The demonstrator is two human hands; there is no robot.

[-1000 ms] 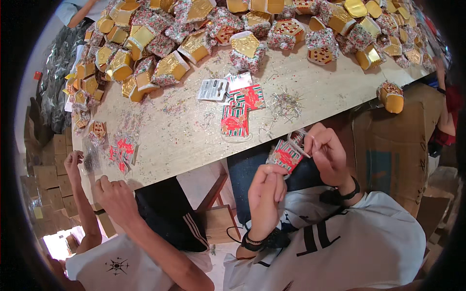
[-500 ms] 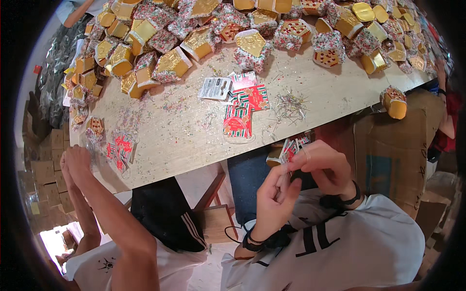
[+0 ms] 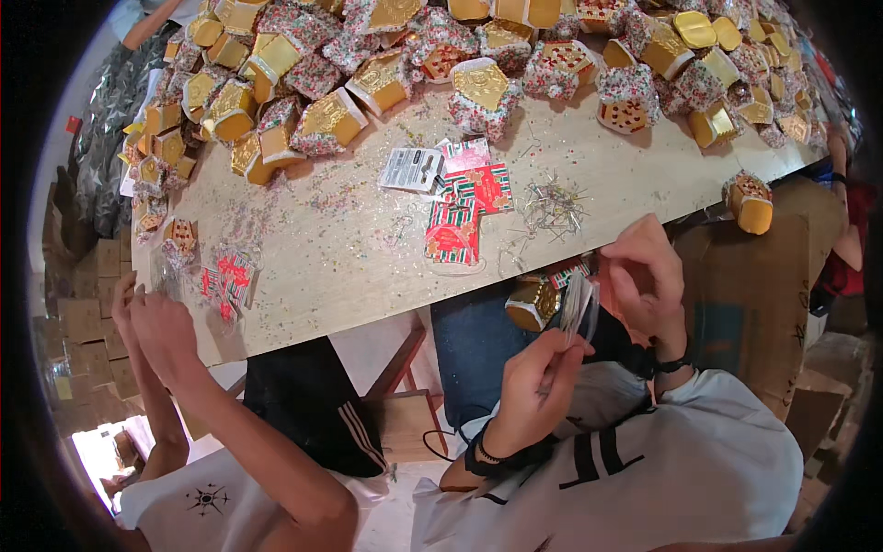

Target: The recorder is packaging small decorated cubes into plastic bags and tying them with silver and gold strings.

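My left hand (image 3: 543,375) pinches a bundle of clear, thin strands (image 3: 578,306) that stand up from between thumb and fingers. Just above and to the right, my right hand (image 3: 647,276) is raised with its fingers curled together; what they hold, if anything, is too small to make out. Behind the strands, at my lap, lies a gold house-shaped ornament (image 3: 532,304). Red, green and white striped tags (image 3: 567,273) show beside it, partly covered by the strands.
House-shaped ornaments (image 3: 372,83) in gold and speckled trim are heaped along the table's (image 3: 322,230) far side. Nearer lie red tags (image 3: 452,235), a white card (image 3: 411,170) and loose pins (image 3: 555,207). A co-worker's hands (image 3: 161,322) are at the left, a cardboard box (image 3: 736,294) at the right.
My hands have come apart: the right has moved up and to the right, the left slightly down. The strand bundle now shows plainly. The co-worker's nearer hand has shifted slightly right and down.
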